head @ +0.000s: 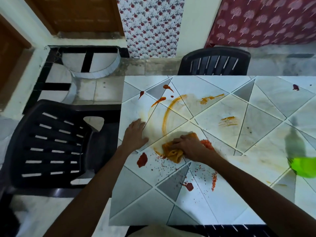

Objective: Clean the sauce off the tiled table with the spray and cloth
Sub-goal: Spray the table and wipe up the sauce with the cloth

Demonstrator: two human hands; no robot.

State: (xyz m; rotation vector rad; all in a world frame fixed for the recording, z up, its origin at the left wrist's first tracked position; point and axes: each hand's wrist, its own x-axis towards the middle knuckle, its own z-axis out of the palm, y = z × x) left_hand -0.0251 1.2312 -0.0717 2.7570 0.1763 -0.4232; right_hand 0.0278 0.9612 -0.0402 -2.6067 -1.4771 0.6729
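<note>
My right hand [188,146] has its fingers curled into the bunched orange cloth [172,153] and presses it onto the tiled tabletop [213,207]. My left hand [135,134] lies flat with straight fingers on the tiles just left of the cloth, holding nothing and bracing me.

I judge the step to be wiping, with plenty of sauce left to clear:
- a thick red blob [142,159] near the cloth on its left
- an orange ring smear [166,115] curving away beyond the cloth
- red drips [168,87] farther beyond that
- a yellow streak [228,120] off to the cloth's right
- a red spot [189,186] among fine specks on my side of the cloth

The cloth looks well soaked with sauce, so I would refold it to a cleaner face, or it may only spread the orange film. I'd gather the thick blob inward with short strokes rather than sweep through it. I'd also work along the grout lines, where sauce will likely lodge. The green spray bottle [304,166], blurred, stands well to the right of the cloth. The drier streaks probably want a wetting first.
</note>
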